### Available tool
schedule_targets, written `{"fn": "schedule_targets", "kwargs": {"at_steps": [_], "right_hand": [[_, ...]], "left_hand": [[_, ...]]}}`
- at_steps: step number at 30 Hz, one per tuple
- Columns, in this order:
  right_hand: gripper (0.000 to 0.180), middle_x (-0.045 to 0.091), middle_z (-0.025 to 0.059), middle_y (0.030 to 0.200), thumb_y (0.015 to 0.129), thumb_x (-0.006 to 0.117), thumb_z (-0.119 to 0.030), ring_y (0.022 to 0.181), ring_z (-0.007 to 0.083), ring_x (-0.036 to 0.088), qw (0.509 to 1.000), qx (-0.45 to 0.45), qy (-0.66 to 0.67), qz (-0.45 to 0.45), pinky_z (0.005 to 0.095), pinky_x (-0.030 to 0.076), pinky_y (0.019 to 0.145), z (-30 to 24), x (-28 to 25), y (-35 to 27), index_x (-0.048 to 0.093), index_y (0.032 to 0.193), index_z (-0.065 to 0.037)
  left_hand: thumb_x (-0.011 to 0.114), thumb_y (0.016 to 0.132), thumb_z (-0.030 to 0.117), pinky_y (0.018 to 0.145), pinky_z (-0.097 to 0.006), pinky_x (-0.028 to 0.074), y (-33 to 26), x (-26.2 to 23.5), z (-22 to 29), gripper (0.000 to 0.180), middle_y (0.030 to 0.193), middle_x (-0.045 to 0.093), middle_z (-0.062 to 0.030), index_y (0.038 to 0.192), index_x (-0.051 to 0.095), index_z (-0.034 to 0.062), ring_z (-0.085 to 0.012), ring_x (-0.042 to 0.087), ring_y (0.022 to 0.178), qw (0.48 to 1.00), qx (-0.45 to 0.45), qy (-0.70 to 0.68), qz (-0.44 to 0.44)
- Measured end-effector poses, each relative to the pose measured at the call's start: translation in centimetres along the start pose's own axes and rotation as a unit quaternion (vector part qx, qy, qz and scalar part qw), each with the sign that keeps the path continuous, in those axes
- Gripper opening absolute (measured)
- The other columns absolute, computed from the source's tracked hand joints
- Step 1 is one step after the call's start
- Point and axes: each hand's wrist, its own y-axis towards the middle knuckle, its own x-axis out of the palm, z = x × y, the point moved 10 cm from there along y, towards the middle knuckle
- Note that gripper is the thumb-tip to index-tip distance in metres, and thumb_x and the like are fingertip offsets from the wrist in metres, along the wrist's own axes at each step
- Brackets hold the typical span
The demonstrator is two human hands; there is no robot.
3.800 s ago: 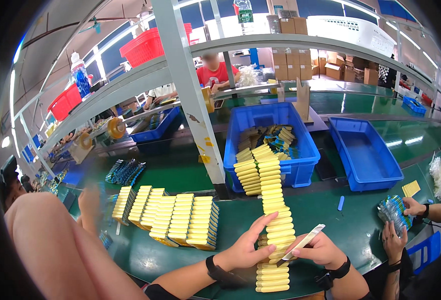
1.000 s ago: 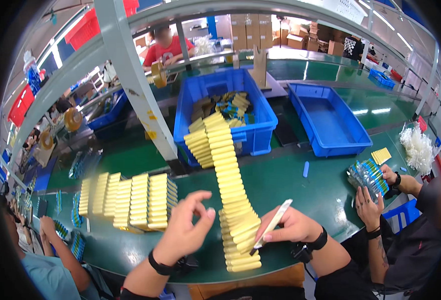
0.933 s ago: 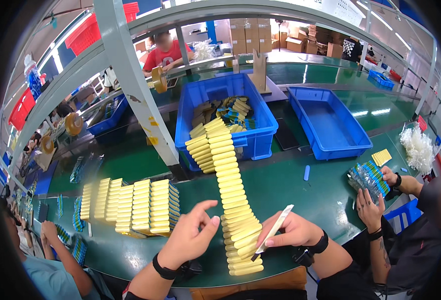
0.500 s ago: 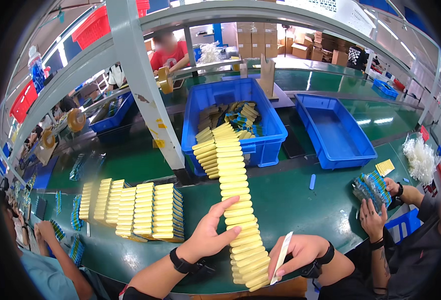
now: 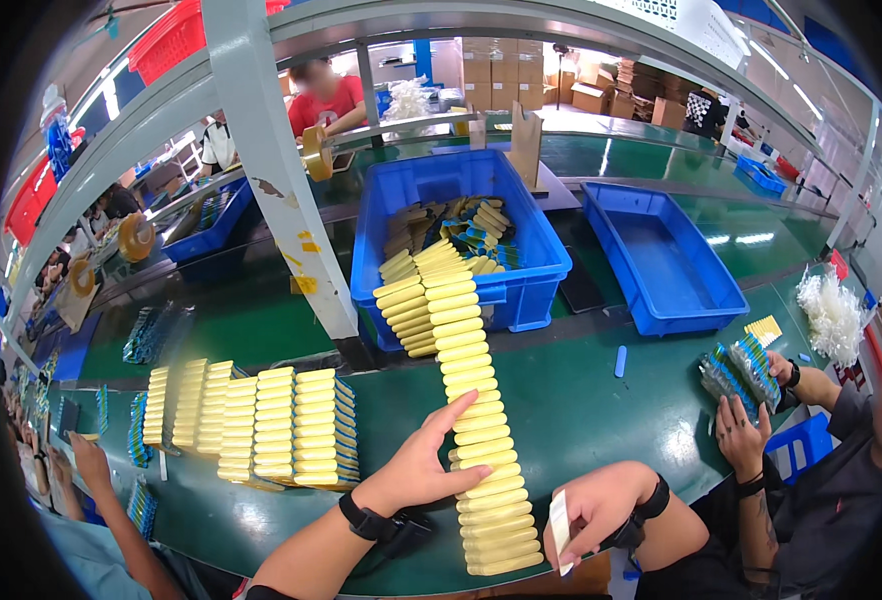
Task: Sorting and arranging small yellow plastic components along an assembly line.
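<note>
A long row of pale yellow round-ended sticks [image 5: 479, 430] runs from the blue bin down to the table's near edge. My left hand [image 5: 429, 455] lies at its left side, forefinger and thumb spread apart and touching the sticks, not wrapped around them. To the right of the row's near end, my right hand [image 5: 596, 508] pinches a thin white strip [image 5: 561, 528], which points down. A shorter yellow row [image 5: 408, 312] leans beside the far end of the long one. Several stacks of yellow sticks with blue-green sides [image 5: 326, 430] stand left of my left hand.
The blue bin [image 5: 551, 285] holds loose sticks; a shallower blue tray [image 5: 696, 318] sits right of it. A grey post [image 5: 291, 190] rises behind the stacks. At right, a co-worker's hands [image 5: 744, 435] hold blue-green packs. Another worker's arm [image 5: 111, 480] is at left.
The white strip has swung away from the row and now points down beside it. The row's near end looks straighter and more even. The co-worker's packs at right have spread apart.
</note>
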Motion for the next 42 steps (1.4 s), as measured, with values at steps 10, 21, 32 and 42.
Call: {"fn": "schedule_targets", "kwargs": {"at_steps": [10,21,32,42], "right_hand": [[0.031,0.063,0.0068,0.098,0.088,0.077,-0.003,0.087,0.0205,0.061,0.676,-0.283,-0.403,0.549,0.0309,0.051,0.076,-8.7,-5.9,-4.2,0.076,0.118,-0.011],[0.022,0.059,0.0109,0.114,0.086,0.077,-0.001,0.105,0.0272,0.059,0.637,-0.192,-0.406,0.627,0.0353,0.051,0.086,-8.3,-7.5,-6.5,0.079,0.104,-0.013],[0.017,0.061,0.0107,0.124,0.100,0.068,-0.008,0.110,0.0187,0.061,0.824,-0.332,-0.058,0.455,0.0337,0.051,0.094,-5.6,-6.8,-5.3,0.076,0.113,-0.002],[0.020,0.076,0.0115,0.095,0.099,0.069,-0.009,0.069,0.0143,0.067,0.972,-0.177,-0.016,0.152,0.0269,0.052,0.062,-5.0,-0.8,-1.4,0.075,0.112,0.003]], "left_hand": [[0.084,0.082,0.022,0.121,-0.044,0.031,0.1,-0.3,3.0,0.100,0.153,0.045,-0.0214,0.163,0.028,0.0056,-0.0343,0.043,0.144,0.990,0.045,0.134,0.008],[0.082,0.083,0.025,0.121,-0.046,0.029,-0.2,-0.6,2.9,0.099,0.155,0.044,-0.0222,0.163,0.027,0.0047,-0.0375,0.041,0.145,0.988,0.060,0.136,0.029],[0.076,0.087,0.029,0.122,-0.052,0.017,-2.8,4.2,9.7,0.095,0.160,0.037,-0.0228,0.163,0.026,0.0040,-0.0425,0.033,0.147,0.969,0.170,0.150,-0.095],[0.075,0.091,0.019,0.124,-0.042,0.026,-1.5,0.3,6.4,0.082,0.162,0.034,-0.0220,0.160,0.034,0.0031,-0.0342,0.032,0.153,0.992,0.127,0.028,0.010]]}}
